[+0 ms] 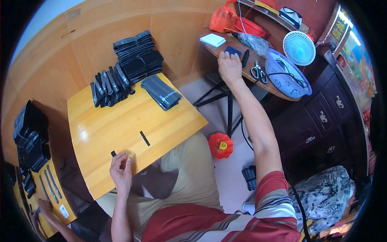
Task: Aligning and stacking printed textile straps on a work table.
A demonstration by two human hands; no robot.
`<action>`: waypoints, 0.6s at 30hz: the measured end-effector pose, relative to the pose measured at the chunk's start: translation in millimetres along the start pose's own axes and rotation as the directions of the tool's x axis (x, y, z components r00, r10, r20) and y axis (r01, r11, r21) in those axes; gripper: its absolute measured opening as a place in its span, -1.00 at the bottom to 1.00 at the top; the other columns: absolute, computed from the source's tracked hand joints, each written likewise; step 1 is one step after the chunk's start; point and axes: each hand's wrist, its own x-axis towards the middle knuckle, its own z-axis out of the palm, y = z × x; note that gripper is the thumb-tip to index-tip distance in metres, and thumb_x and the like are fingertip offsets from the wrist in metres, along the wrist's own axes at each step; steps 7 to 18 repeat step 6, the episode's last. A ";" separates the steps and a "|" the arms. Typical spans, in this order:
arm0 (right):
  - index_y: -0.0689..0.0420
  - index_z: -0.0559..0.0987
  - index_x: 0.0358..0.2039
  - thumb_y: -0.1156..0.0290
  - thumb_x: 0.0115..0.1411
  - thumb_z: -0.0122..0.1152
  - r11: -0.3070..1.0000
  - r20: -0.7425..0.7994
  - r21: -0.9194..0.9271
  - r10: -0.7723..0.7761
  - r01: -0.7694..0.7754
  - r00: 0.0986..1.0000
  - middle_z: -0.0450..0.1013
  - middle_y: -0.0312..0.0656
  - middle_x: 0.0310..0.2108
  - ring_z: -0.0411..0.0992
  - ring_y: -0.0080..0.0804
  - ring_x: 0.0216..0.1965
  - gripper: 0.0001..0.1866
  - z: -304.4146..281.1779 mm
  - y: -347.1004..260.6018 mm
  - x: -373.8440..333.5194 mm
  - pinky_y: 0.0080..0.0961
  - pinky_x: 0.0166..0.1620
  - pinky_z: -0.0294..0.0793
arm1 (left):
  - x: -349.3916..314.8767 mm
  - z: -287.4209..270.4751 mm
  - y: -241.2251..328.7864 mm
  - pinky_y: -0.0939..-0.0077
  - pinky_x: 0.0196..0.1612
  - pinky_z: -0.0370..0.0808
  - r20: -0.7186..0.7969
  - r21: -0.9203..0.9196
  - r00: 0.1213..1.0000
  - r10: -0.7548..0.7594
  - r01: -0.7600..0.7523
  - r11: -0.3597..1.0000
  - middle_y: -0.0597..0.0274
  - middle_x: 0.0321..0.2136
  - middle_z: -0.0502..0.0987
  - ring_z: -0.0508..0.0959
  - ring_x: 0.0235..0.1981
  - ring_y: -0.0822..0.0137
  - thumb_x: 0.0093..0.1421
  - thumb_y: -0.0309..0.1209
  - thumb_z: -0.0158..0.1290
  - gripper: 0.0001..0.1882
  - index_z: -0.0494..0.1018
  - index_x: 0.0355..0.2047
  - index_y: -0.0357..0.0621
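At the near edge of the yellow wooden table, my left hand (121, 168) has its fingers curled together around a short black strip (113, 153), whose end sticks out at the fingertips. Another black strip (144, 138) lies flat on the tabletop. My right hand (230, 67) reaches far to the right, onto a brown side table. Its fingers are bent and close together beside a dark blue flat piece (233, 51); whatever they hold is hidden. Right of that hand lie a narrow black object (245, 59) and scissors (258, 73).
Dark folded textile pieces (162, 93) lie on the yellow table (96, 139), with bundled black stacks (139, 54) behind. The side table holds a white pad (213, 40), a blue basin (287, 76) and a small fan (299, 48). A co-worker's hands (45, 209) are at lower left.
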 end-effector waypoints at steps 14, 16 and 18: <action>0.19 0.49 -0.14 0.29 0.28 0.23 0.968 -0.481 0.179 -0.069 0.175 0.874 0.52 -0.17 -0.21 0.53 -0.26 -0.19 -0.74 -60.0 -36.6 -37.5 -0.32 -0.01 0.54 | -9.1 6.0 0.9 0.48 -0.01 0.54 -0.035 -0.018 0.999 0.012 -0.013 1.000 0.04 -0.10 0.60 0.60 -0.08 0.28 0.29 -0.50 0.21 -0.77 0.59 -0.09 -0.38; 0.19 0.49 -0.14 0.29 0.28 0.23 0.968 -0.481 0.179 -0.069 0.175 0.874 0.52 -0.17 -0.21 0.53 -0.26 -0.19 -0.74 -60.0 -36.6 -37.5 -0.32 -0.01 0.54 | -9.1 6.0 0.9 0.48 -0.01 0.54 -0.035 -0.018 0.999 0.012 -0.013 1.000 0.04 -0.10 0.60 0.60 -0.08 0.28 0.29 -0.50 0.21 -0.77 0.59 -0.09 -0.38; 0.19 0.49 -0.14 0.29 0.28 0.23 0.968 -0.481 0.179 -0.069 0.175 0.874 0.52 -0.17 -0.21 0.53 -0.26 -0.19 -0.74 -60.0 -36.6 -37.5 -0.32 -0.01 0.54 | -9.1 6.0 0.9 0.48 -0.01 0.54 -0.035 -0.018 0.999 0.012 -0.013 1.000 0.04 -0.10 0.60 0.60 -0.08 0.28 0.29 -0.50 0.21 -0.77 0.59 -0.09 -0.38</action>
